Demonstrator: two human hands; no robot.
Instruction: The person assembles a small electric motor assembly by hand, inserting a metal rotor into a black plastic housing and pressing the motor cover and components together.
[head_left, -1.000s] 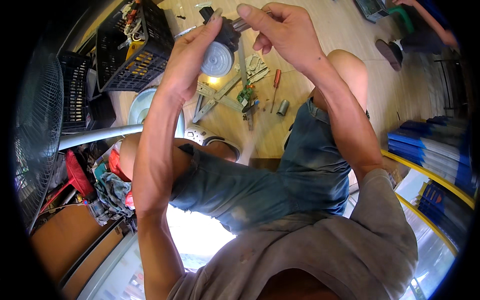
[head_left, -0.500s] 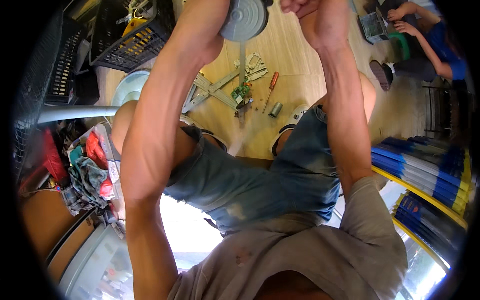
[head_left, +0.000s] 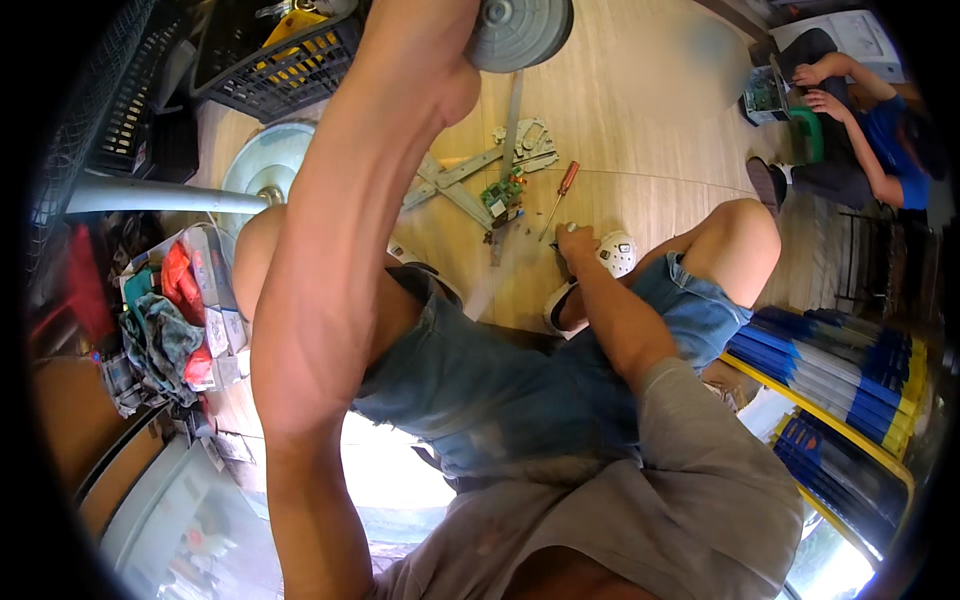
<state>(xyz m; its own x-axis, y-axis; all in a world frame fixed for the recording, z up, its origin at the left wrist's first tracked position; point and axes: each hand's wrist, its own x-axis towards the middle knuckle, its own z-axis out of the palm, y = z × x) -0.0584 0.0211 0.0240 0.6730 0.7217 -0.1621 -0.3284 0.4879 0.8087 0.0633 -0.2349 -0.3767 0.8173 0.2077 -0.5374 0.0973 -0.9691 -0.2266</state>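
Observation:
My left hand [head_left: 450,70] is raised at the top edge, holding a dark part with a round grey end [head_left: 513,32]; its fingers are out of view. My right hand [head_left: 576,245] is low between my knees, fingers closed on a small metal cylinder [head_left: 569,229], partly hidden. Near it on the floor lie a red-handled screwdriver [head_left: 566,182], a green circuit board [head_left: 501,197] with small loose bits, crossed metal brackets [head_left: 460,195] and a pale perforated plate [head_left: 533,133].
A black crate [head_left: 275,85] stands upper left, above a round base with pole [head_left: 170,200] and piled cloths [head_left: 160,340]. At upper right a co-worker [head_left: 890,150] handles a metal-cased device [head_left: 762,97]. Blue stacked panels [head_left: 820,365] sit on a yellow rack at right.
My right hand has come down from the raised part to the metal cylinder on the floor. My left hand and the part moved up and right in view. More of the co-worker shows.

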